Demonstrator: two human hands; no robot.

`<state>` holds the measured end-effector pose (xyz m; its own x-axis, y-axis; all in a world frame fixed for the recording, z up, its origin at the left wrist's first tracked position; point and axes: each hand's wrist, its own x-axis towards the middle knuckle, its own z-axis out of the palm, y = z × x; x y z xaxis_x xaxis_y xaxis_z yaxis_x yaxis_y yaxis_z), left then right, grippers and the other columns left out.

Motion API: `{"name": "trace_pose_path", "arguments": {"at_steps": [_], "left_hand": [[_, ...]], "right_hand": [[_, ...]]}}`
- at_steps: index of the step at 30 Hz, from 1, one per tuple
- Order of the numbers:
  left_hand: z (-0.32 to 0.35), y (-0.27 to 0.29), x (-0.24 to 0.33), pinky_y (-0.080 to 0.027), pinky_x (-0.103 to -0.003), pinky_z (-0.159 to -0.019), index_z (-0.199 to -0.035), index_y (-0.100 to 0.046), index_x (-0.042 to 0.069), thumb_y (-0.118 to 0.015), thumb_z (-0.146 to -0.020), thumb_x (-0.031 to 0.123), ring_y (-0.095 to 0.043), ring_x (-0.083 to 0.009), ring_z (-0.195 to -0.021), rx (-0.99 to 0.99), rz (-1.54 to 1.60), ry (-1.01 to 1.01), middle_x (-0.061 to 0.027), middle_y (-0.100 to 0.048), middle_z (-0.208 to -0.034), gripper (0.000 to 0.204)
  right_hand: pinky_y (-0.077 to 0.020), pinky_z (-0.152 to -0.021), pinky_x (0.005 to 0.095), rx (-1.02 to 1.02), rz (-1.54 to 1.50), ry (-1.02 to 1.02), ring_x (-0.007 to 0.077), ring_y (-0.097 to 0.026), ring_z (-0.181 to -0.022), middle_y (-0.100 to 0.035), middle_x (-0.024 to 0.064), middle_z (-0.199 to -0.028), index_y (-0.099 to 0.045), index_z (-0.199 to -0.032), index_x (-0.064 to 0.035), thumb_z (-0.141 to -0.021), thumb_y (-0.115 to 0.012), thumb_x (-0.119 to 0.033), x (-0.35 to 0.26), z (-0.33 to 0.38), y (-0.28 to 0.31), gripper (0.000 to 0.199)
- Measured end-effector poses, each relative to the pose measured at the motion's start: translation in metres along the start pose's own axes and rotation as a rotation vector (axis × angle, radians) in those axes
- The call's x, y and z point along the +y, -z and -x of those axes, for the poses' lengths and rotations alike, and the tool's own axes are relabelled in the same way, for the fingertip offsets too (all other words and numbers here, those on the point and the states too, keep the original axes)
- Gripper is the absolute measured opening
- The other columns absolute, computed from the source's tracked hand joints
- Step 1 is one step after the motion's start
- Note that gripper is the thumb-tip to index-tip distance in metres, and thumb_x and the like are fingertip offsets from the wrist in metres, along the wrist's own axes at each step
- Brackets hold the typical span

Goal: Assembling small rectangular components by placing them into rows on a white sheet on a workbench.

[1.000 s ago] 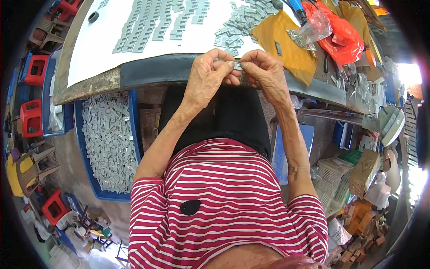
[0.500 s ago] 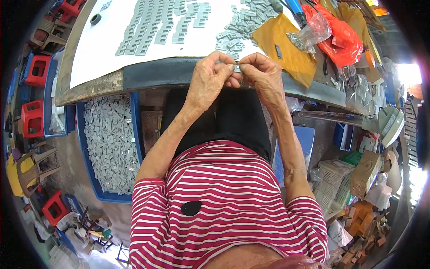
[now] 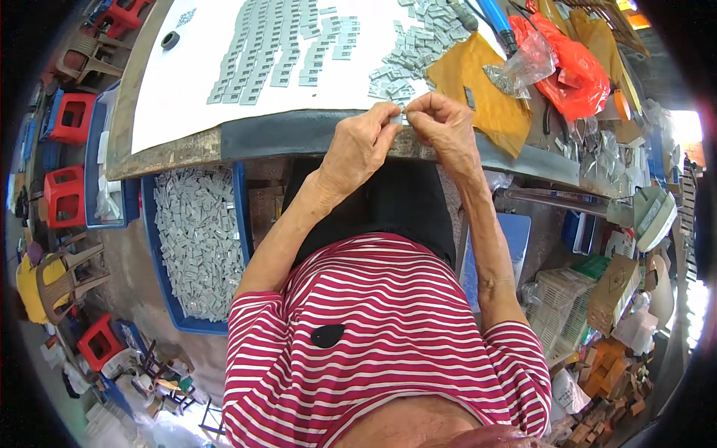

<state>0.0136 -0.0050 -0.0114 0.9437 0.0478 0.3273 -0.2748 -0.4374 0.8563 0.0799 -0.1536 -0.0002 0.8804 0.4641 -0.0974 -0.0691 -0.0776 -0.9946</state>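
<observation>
Comparing with half a second ago, we see almost no change: our left hand [image 3: 358, 145] and right hand [image 3: 447, 127] stay together at the table edge [image 3: 299, 134]. Both pinch one small grey piece [image 3: 401, 117] between closed fingertips, right between the two hands. Loose grey pieces [image 3: 396, 71] lie at twelve o'clock, a yellow cloth [image 3: 485, 89] at two.

Clear plastic bag [image 3: 523, 66], crumpled, small grey pieces inside: just beyond right hand [image 3: 447, 127], up-right. Red-orange plastic bag [image 3: 579, 71]: right of clear bag, partly beneath it. Mustard-yellow flat envelope-like sheet [image 3: 478, 97]: touching right hand's far side. Brown cardboard box [image 3: 614, 291]: well right of hands, lower. No screens or signs.
</observation>
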Motion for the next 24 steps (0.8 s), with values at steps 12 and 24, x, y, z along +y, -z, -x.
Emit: {"name": "trace_pose_path", "arguments": {"at_steps": [12,24], "left_hand": [[-0.004,0.005,-0.011,-0.048,-0.027,-0.057,-0.096,-0.056,-0.003,-0.060,-0.078,0.005,-0.061,-0.0183,-0.065,0.046,-0.100,-0.029,-0.0134,-0.061,-0.079,0.020],[-0.009,0.005,-0.012,-0.043,-0.035,-0.053,-0.089,-0.056,0.001,-0.063,-0.074,0.007,-0.054,-0.0279,-0.056,0.148,-0.099,-0.089,-0.0123,-0.058,-0.070,0.018]], "right_hand": [[-0.0352,-0.048,0.0176,-0.038,-0.202,-0.055,0.0045,-0.045,-0.054,-0.051,-0.0007,-0.061,-0.060,-0.086,0.0029,-0.080,-0.056,-0.008,0.002,-0.010,-0.004,0.013],[-0.0410,-0.052,0.0181,-0.028,-0.236,-0.090,0.0065,-0.049,-0.057,-0.054,0.0016,-0.065,-0.060,-0.090,0.0031,-0.083,-0.055,-0.008,-0.003,-0.013,-0.008,0.015]]}}
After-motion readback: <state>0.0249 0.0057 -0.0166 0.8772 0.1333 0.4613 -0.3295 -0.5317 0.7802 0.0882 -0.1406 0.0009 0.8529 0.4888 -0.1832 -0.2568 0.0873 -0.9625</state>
